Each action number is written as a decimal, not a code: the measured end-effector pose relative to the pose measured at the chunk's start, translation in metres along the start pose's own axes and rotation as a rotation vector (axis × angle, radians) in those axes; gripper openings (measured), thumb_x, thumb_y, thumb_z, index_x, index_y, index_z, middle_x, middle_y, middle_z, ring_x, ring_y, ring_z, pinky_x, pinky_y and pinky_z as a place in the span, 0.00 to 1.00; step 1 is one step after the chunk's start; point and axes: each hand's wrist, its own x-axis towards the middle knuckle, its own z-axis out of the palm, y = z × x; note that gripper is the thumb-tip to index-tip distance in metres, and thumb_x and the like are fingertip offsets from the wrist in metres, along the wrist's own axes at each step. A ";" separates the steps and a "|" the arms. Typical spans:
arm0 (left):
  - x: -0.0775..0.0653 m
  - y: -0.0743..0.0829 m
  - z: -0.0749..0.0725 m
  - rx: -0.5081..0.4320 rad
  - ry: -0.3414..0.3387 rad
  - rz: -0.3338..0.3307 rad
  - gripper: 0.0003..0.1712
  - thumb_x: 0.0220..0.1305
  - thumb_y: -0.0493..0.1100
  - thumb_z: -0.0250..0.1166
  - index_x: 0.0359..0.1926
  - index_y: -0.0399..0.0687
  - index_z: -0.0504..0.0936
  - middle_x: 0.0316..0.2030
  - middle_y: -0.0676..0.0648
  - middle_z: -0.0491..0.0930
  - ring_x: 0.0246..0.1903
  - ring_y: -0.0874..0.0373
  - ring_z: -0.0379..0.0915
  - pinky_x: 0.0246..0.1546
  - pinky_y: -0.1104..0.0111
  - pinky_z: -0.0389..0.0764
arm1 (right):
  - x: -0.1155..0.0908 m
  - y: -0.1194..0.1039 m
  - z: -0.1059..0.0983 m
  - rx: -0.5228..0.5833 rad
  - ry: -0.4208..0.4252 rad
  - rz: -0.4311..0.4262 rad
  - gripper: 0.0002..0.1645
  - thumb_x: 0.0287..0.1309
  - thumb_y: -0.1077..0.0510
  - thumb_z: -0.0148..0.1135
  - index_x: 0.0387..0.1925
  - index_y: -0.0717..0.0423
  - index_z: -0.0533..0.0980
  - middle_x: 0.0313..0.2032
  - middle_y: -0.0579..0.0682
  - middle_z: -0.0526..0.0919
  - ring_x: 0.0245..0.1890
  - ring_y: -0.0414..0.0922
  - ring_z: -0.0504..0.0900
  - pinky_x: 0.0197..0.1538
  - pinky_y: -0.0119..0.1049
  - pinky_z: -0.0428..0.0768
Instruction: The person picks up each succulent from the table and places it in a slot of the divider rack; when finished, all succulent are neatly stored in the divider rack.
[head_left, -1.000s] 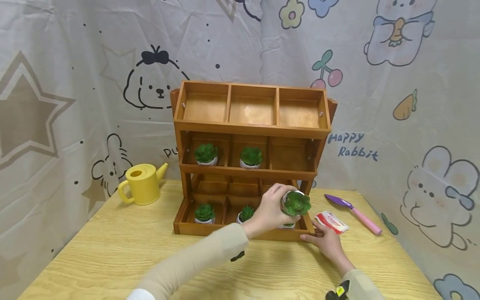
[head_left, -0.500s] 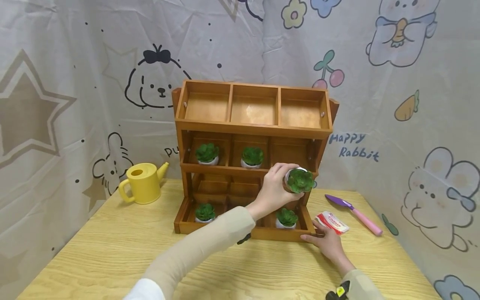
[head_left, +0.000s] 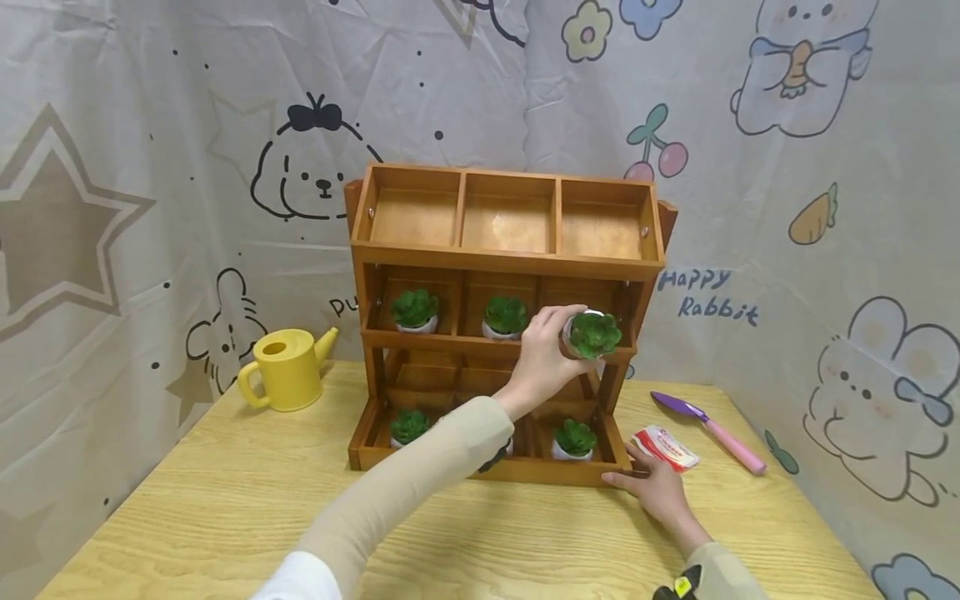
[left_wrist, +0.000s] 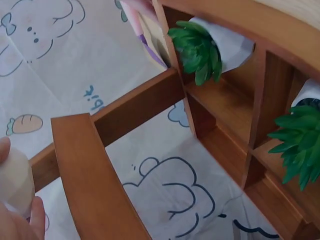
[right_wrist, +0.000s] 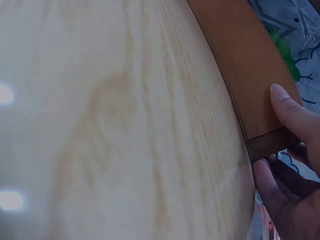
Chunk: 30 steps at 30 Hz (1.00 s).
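My left hand (head_left: 547,350) grips a potted succulent (head_left: 595,335) by its white pot, in front of the right compartment of the middle tier. In the left wrist view the white pot (left_wrist: 16,180) shows between thumb and fingers. My right hand (head_left: 658,492) holds the lower right corner of the three-tier wooden shelf (head_left: 506,262); its thumb (right_wrist: 286,107) lies on the front board. Two potted succulents (head_left: 415,311) stand in the middle tier's left and centre compartments. The bottom tier holds others, including a succulent (head_left: 574,438) at right; my left forearm partly hides the rest.
A yellow watering can (head_left: 287,370) stands on the table (head_left: 225,500) left of the shelf. To the right lie a red-and-white packet (head_left: 666,448) and a purple trowel with a pink handle (head_left: 708,432). A printed cloth hangs behind.
My left hand has lifted the succulent from over the bottom tier's right side up to the middle tier's front edge. My right hand has stayed at the shelf corner.
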 end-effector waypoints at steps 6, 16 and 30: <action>0.007 -0.003 0.003 0.003 0.017 -0.035 0.40 0.43 0.45 0.79 0.59 0.47 0.73 0.52 0.45 0.74 0.53 0.52 0.72 0.56 0.59 0.75 | 0.000 0.002 0.002 0.011 0.014 -0.007 0.49 0.49 0.45 0.73 0.66 0.67 0.64 0.56 0.73 0.74 0.54 0.62 0.77 0.56 0.52 0.76; 0.013 -0.007 0.009 0.056 0.058 -0.047 0.41 0.43 0.45 0.79 0.60 0.48 0.73 0.52 0.46 0.75 0.53 0.52 0.72 0.57 0.59 0.73 | -0.002 0.001 0.000 0.011 0.016 -0.003 0.48 0.49 0.46 0.73 0.65 0.67 0.65 0.56 0.72 0.74 0.55 0.63 0.77 0.56 0.53 0.75; 0.020 -0.009 0.014 0.073 0.059 -0.063 0.40 0.43 0.42 0.79 0.59 0.45 0.73 0.53 0.45 0.77 0.54 0.52 0.73 0.58 0.60 0.71 | -0.001 0.000 0.000 -0.005 0.019 -0.007 0.49 0.48 0.45 0.73 0.65 0.68 0.65 0.58 0.69 0.73 0.56 0.63 0.76 0.58 0.53 0.74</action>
